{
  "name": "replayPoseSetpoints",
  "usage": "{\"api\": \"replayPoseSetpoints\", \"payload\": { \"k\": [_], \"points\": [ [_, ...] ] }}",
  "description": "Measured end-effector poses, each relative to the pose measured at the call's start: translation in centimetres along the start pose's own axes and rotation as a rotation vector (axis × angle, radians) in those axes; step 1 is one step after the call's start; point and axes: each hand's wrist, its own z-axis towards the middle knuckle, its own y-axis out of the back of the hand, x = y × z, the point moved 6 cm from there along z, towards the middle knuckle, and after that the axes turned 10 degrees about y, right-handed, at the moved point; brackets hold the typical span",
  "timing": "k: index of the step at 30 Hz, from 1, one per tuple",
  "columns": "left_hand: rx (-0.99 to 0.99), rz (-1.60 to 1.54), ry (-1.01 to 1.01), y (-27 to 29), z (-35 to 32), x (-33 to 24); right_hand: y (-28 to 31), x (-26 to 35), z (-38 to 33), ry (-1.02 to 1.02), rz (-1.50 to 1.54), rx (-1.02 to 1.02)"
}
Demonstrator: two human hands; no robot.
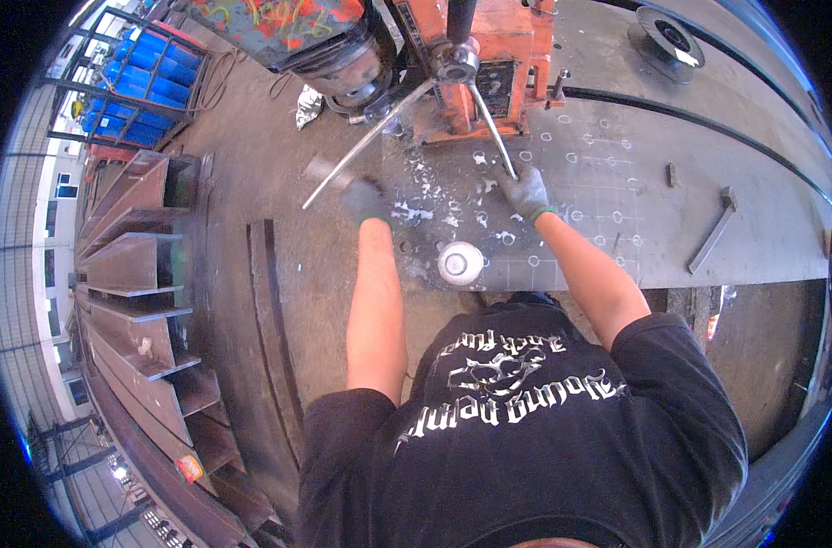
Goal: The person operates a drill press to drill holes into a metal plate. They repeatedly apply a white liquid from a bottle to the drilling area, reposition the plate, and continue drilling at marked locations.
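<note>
My right hand (525, 190), in a grey glove, is closed around the end of a metal feed lever (493, 128). The lever runs up to the hub (455, 62) of an orange drill press (516, 55). A second lever (365, 146) slants from that hub toward my left hand (365, 199). This hand, gloved too, is smeared by motion; a pale blurred thing (324, 170) sticks out from it, its kind unclear. Under the press lies a steel plate (653, 237) with chalk circles and pale shavings or splashes. A white round container (460, 263) stands at the plate's near edge.
A hammer (715, 230) and a small metal block (671, 175) lie on the plate at right. Farther back is a wire spool (667, 44). Steel beams (142, 265) line the left side, with blue gas cylinders (151, 82) in a rack behind. A long bar (274, 329) lies on the floor.
</note>
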Motion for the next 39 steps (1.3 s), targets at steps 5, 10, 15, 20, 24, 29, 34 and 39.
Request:
{"api": "replayPoseSetpoints", "payload": {
  "k": [5,10,15,20,24,29,34,39],
  "points": [
    [0.552,-0.169,0.119,-6.7,-2.8,1.7,0.4,0.2,0.1,0.016,0.019,-0.026],
    [0.761,0.076,0.046,-7.8,-5.3,2.4,0.5,-0.6,0.0,0.007,-0.027,-0.051],
    [0.433,0.187,-0.135,-5.5,-1.9,0.8,-0.3,-1.3,0.2,0.061,0.008,-0.059],
    [0.378,0.109,-0.018,-4.7,-4.9,0.3,0.3,-1.4,0.5,-0.009,-0.017,-0.015],
    [0.011,0.534,-0.734,1.5,-7.9,1.1,0.8,-0.3,0.2,0.043,-0.029,-0.052],
    [0.141,1.096,-0.895,2.8,-8.5,4.4,0.9,-1.2,0.3,0.002,-0.015,-0.061],
    [0.254,1.115,-0.927,-0.1,-2.7,6.3,0.5,-1.0,0.3,0.049,-0.039,-0.07],
    [0.268,1.284,-0.748,-6.6,-3.6,1.4,0.8,-2.5,0.5,-0.027,0.001,-0.073]
  ]
}}
